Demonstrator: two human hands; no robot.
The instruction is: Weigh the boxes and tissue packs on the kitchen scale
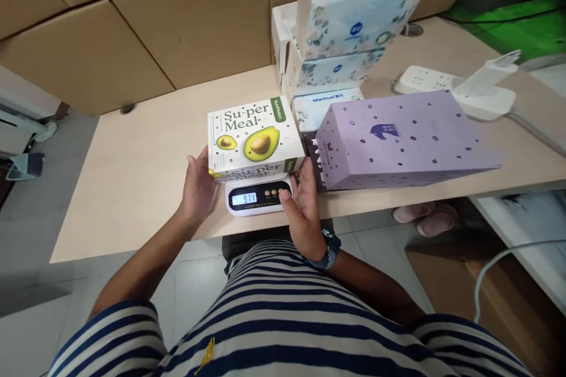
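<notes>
A white carton [255, 135] printed "Su-per Meal" with avocado pictures rests on a small white digital scale [259, 210] near the table's front edge. The scale's lit display [244, 198] shows digits that look like 971. My left hand [198, 187] is cupped open along the carton's left side, its fingers partly hidden behind the corner. On the other side, my right hand [305, 209] is open beside the carton's right front corner, with the thumb by the scale's buttons [274, 192]. Whether either hand presses on the carton, I cannot tell.
A lilac box [398, 135] lies to the right, close to my right hand. Behind it are stacked tissue packs [358, 17]. A white power strip [424, 78] sits further right. Cardboard boxes [198, 23] line the back of the pale table [128, 177].
</notes>
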